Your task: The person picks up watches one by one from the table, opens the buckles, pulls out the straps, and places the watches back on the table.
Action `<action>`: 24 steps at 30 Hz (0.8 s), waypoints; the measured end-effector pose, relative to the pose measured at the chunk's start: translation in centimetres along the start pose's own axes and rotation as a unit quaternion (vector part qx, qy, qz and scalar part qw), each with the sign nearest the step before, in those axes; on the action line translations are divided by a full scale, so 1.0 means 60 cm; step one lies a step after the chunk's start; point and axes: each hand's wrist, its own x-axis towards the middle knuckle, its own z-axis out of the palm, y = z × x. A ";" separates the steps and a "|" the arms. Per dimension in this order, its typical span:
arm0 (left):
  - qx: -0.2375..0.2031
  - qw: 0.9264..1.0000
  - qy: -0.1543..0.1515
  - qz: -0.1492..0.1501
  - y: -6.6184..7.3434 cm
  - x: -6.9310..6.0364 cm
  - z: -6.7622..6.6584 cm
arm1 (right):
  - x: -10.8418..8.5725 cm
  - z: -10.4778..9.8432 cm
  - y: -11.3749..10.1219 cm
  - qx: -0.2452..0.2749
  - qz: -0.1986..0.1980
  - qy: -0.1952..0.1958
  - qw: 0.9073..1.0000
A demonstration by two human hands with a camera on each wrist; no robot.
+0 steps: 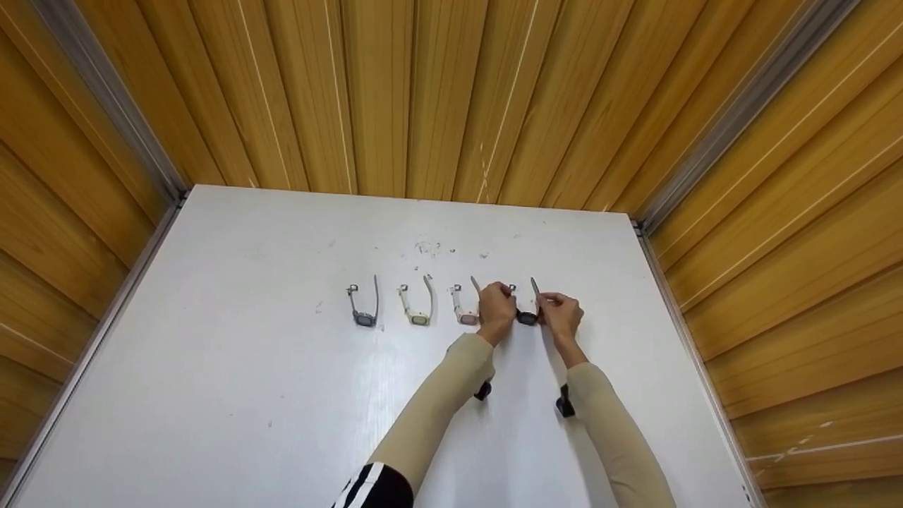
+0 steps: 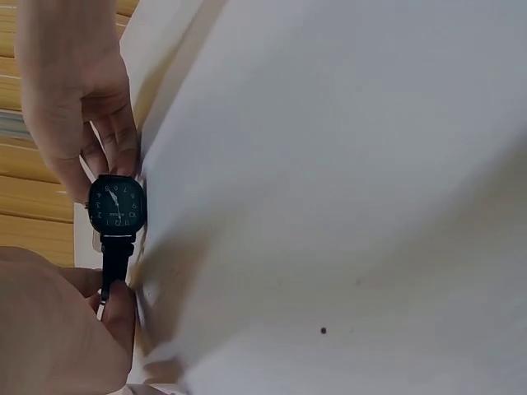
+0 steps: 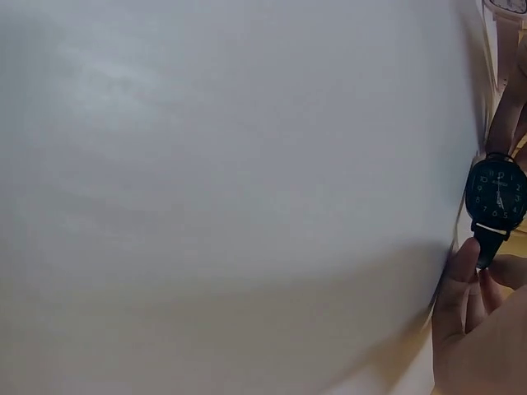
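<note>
A black wristwatch (image 1: 527, 319) with a dark dial stands at the right end of a row of watches, strap ends pointing away. My left hand (image 1: 498, 308) pinches one strap half between thumb and fingers, as the left wrist view shows on the black strap (image 2: 116, 257). On the opposite side, my right hand (image 1: 562, 315) pinches the other strap half (image 3: 487, 248). The dial faces outward in both wrist views. Just left of my left hand is a pink-faced watch (image 1: 468, 319) with a pale strap, partly covered by that hand.
Farther left stand a yellow-green watch (image 1: 420, 319) and a grey watch (image 1: 365, 319), straps also pointing away. All sit on a white tabletop (image 1: 247, 367) with small dark marks. Wood-patterned panels (image 1: 437, 99) rise behind and at both sides.
</note>
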 end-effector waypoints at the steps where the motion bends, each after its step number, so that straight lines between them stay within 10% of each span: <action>1: 0.005 1.000 0.001 0.007 -0.002 0.000 0.001 | -0.001 0.001 0.001 -0.004 -0.003 0.002 1.000; 14: 0.104 0.987 -0.061 0.108 0.006 -0.006 -0.012 | 0.000 -0.003 0.007 -0.018 -0.001 -0.004 1.000; 24: 0.102 0.985 -0.077 0.117 0.020 0.001 -0.026 | 0.001 -0.005 0.002 0.050 0.012 -0.031 0.998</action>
